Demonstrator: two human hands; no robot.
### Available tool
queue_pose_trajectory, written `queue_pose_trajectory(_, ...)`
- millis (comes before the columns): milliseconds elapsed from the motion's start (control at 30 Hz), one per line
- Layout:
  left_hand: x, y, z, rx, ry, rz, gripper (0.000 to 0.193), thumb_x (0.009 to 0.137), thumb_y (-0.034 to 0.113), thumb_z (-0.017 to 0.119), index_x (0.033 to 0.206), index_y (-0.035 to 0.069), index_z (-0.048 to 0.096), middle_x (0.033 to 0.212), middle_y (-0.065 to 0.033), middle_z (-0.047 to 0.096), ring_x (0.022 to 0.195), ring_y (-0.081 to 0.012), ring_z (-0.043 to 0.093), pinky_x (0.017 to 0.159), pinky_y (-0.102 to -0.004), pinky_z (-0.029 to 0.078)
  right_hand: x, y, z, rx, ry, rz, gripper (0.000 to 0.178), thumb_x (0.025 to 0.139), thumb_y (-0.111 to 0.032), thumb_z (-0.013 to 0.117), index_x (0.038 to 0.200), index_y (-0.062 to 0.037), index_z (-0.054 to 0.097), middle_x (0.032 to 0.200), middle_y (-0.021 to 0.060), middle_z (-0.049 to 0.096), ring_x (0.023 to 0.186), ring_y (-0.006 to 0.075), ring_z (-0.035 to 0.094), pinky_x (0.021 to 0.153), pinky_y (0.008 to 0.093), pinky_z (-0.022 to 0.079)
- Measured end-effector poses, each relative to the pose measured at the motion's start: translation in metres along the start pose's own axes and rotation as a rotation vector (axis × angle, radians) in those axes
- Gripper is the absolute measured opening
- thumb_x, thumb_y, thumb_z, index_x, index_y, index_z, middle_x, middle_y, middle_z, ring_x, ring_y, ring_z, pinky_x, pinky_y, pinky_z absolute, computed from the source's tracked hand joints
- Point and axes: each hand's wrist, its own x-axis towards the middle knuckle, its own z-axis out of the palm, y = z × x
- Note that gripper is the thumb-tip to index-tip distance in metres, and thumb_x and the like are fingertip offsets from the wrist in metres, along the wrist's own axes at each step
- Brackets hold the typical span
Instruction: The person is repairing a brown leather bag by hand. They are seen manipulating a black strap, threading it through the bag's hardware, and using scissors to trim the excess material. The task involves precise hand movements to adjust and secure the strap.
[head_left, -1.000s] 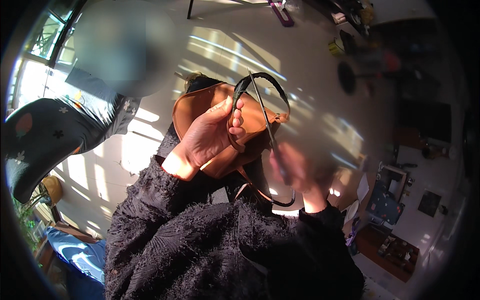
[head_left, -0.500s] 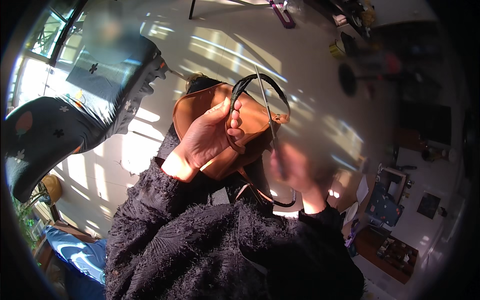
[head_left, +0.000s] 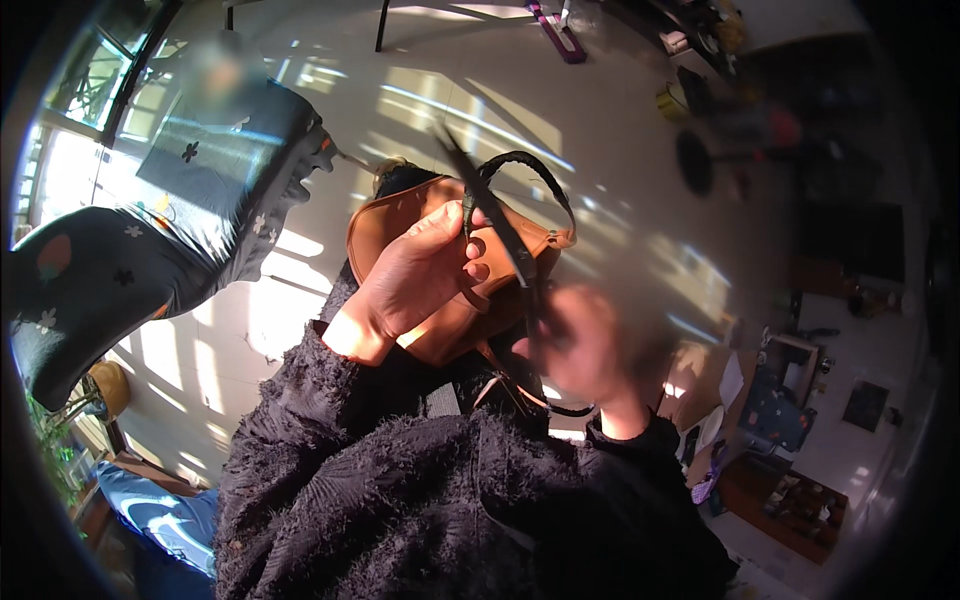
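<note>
A brown leather bag [head_left: 390, 225] rests on my lap. Its curved handle [head_left: 548, 180] is covered in black wrapping. My left hand [head_left: 405, 280] pinches the near side of that handle between thumb and fingers. My right hand [head_left: 585, 345], smeared by motion, grips what looks like a pair of scissors [head_left: 508, 235] with long dark blades. The blades point up and to the left, crossing in front of the handle close to my left fingertips. Whether they touch the wrapping I cannot tell. A thin brown strap [head_left: 510, 375] hangs below the bag.
At the left stands a sofa [head_left: 225, 170] under a dark patterned cover. Blue fabric [head_left: 160, 510] lies at the lower left. A purple object [head_left: 556, 35] is on the sunlit tiled floor [head_left: 440, 100] at the far side. A brown cabinet [head_left: 780, 500] stands at the lower right.
The scissors have swung leftward, turning from a thin edge-on line to a broader dark shape across the handle. My left hand keeps its hold, nearly still.
</note>
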Motion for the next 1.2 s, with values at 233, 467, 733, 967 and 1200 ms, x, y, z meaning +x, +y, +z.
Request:
queue_pose_trajectory(233,-0.001,0.003,0.006,0.158,0.085,0.07,0.024,0.094,0.028,0.041,0.105,0.011,0.053,0.095,-0.0054,0.057,0.065,-0.0103,0.043,0.065,-0.0239,0.04,0.014,-0.009,0.027,-0.005,0.042,0.09,0.033,0.066,-0.012,0.067,0.094,-0.0034,0.053,0.062,0.0023,0.055,0.058,0.0205,0.055,0.064,0.032,0.036)
queue_pose_trajectory(467,-0.005,-0.004,-0.006,0.466,0.068,0.313,0.031,0.094,0.029,0.044,0.112,0.006,0.053,0.099,-0.0051,0.059,0.063,-0.0065,0.042,0.06,-0.0202,0.035,0.02,-0.015,0.029,-0.045,0.093,0.088,0.029,0.065,-0.011,0.069,0.09,-0.0045,0.054,0.062,0.0034,0.055,0.058,0.0225,0.055,0.063,0.0326,0.039)
queue_pose_trajectory(733,0.002,0.01,0.005,0.404,0.215,0.159,0.029,0.093,0.019,0.046,0.115,0.002,0.052,0.074,0.0041,0.048,0.055,-0.0015,0.031,0.05,-0.0153,0.026,-0.006,0.01,0.023,0.331,0.188,0.28,0.03,0.069,-0.015,0.074,0.086,-0.0017,0.053,0.065,0.0037,0.052,0.058,0.0122,0.049,0.053,0.0257,0.04)
queue_pose_trajectory(967,0.005,0.015,0.01,0.253,0.102,0.06,0.033,0.093,0.027,0.045,0.111,0.0,0.051,0.064,0.0056,0.032,0.053,-0.0039,0.025,0.053,-0.0192,0.023,-0.015,0.015,0.021,0.333,0.113,0.305,0.031,0.07,-0.018,0.074,0.085,-0.0014,0.052,0.066,0.0052,0.051,0.06,0.015,0.049,0.056,0.0268,0.04)
queue_pose_trajectory(1200,0.006,0.016,0.001,0.078,-0.013,-0.017,0.025,0.093,0.025,0.043,0.099,0.003,0.054,0.062,0.0053,0.034,0.052,-0.0071,0.027,0.053,-0.0226,0.025,-0.027,0.043,0.033,0.305,0.06,0.25,0.034,0.067,-0.022,0.073,0.086,-0.0023,0.053,0.066,0.0066,0.05,0.06,0.0197,0.05,0.058,0.0301,0.042)
